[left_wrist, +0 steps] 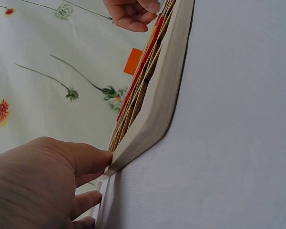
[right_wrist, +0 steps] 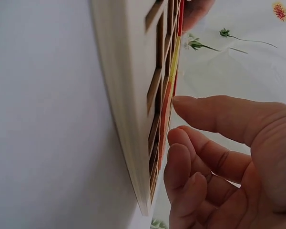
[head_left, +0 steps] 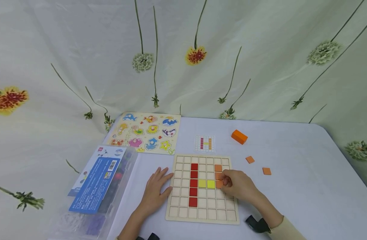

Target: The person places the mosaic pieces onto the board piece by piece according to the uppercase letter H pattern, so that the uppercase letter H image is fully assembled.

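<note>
A wooden grid board (head_left: 201,215) lies flat in front of me. It carries a column of several red square tiles (head_left: 194,183), two yellow tiles (head_left: 211,184) beside its middle, and three orange tiles (head_left: 218,168) down the right. My right hand (head_left: 239,185) is over the right edge, fingers loosely bent at the lower orange tiles. In the right wrist view its thumb (right_wrist: 214,109) and fingers stand apart with nothing between them. My left hand (head_left: 155,186) rests spread at the board's left edge, its thumb (left_wrist: 93,157) against the rim in the left wrist view.
Two loose orange tiles (head_left: 266,171) and an orange block (head_left: 239,137) lie right of the board. Behind it is a small pattern card (head_left: 205,143). A sea-animal puzzle board (head_left: 144,133) and a clear plastic case (head_left: 102,186) with a blue label are on the left.
</note>
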Available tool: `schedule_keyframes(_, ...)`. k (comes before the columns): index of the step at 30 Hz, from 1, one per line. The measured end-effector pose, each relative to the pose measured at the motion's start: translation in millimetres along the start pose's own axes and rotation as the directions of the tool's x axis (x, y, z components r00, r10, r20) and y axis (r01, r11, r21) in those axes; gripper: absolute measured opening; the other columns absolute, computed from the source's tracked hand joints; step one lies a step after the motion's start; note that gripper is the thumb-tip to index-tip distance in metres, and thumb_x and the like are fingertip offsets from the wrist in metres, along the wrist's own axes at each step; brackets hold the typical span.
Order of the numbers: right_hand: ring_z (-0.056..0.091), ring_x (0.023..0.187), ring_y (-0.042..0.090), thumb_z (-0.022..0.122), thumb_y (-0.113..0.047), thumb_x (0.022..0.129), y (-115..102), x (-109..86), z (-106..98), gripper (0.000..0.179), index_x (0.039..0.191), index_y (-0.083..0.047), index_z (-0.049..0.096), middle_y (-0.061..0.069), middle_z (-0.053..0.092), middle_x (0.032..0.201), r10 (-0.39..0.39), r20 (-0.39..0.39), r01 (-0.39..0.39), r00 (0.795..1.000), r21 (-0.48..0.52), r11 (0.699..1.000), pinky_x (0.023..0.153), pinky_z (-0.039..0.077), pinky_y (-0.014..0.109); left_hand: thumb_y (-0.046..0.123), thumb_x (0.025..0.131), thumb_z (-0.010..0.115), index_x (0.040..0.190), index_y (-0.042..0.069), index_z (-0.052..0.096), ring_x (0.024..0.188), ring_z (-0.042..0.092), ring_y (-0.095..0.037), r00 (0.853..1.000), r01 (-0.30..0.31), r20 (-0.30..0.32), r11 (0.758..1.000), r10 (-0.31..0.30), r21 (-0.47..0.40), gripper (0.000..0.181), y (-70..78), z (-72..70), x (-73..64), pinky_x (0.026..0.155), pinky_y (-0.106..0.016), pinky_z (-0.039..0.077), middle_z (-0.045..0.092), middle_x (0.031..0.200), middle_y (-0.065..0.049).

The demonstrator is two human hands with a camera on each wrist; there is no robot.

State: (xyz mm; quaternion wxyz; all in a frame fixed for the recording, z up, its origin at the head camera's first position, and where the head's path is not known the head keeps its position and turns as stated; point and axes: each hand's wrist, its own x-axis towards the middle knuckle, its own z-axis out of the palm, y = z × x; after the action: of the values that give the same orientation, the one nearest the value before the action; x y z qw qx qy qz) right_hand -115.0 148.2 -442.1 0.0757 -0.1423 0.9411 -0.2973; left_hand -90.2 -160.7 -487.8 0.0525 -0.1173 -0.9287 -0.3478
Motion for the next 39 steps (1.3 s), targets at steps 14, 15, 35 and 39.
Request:
schedule_keyframes(14,0.053,0.070,0.005,0.079,-0.004,0.076,20,-9.1,-36,0.028,0.103,-0.007,0.069,-0.007,0.060,0.079,-0.123,-0.218,0.147,0.968,0.099,0.984,0.056,0.045,0.020,0.011,0.086,0.067,0.131,0.007,0.060,0.146,0.025,-0.043,1.000,-0.001,-0.006,1.000,0.001,0.000,0.046,-2.5,0.5,-0.5,0.115,-0.064,0.017,0.046,0.149,-0.017)
schedule_keyframes(15,0.052,0.070,0.005,0.079,-0.004,0.076,24,-10.3,-39,0.029,0.104,-0.006,0.069,-0.006,0.061,0.080,-0.124,-0.245,0.152,0.962,0.096,0.984,0.057,0.046,0.020,0.011,0.086,0.067,0.131,0.007,0.060,0.146,0.026,-0.043,1.000,0.000,-0.006,1.000,0.000,0.001,0.046,-2.9,0.9,-0.5,0.115,-0.064,0.017,0.046,0.149,-0.017)
schedule_keyframes(35,0.051,0.074,0.002,0.077,-0.015,0.083,125,-43.1,-81,0.045,0.123,-0.001,0.061,0.002,0.060,0.088,0.128,-0.414,-0.025,0.901,0.247,0.969,0.063,0.040,0.017,0.012,0.086,0.067,0.131,0.007,0.060,0.146,0.026,-0.043,1.000,-0.003,-0.002,1.000,0.003,0.001,0.046,-1.4,1.2,-0.4,0.115,-0.064,0.017,0.046,0.149,-0.017)
schedule_keyframes(39,0.050,0.074,0.003,0.076,-0.014,0.084,136,-42.8,-78,0.046,0.123,0.003,0.059,-0.008,0.058,0.084,0.162,-0.389,-0.040,0.907,0.304,0.952,0.062,0.041,0.018,0.011,0.086,0.067,0.131,0.006,0.060,0.146,0.025,-0.043,1.000,-0.002,0.000,1.000,0.002,0.000,0.046,-0.1,-0.2,0.0,0.115,-0.064,0.017,0.045,0.149,-0.017)
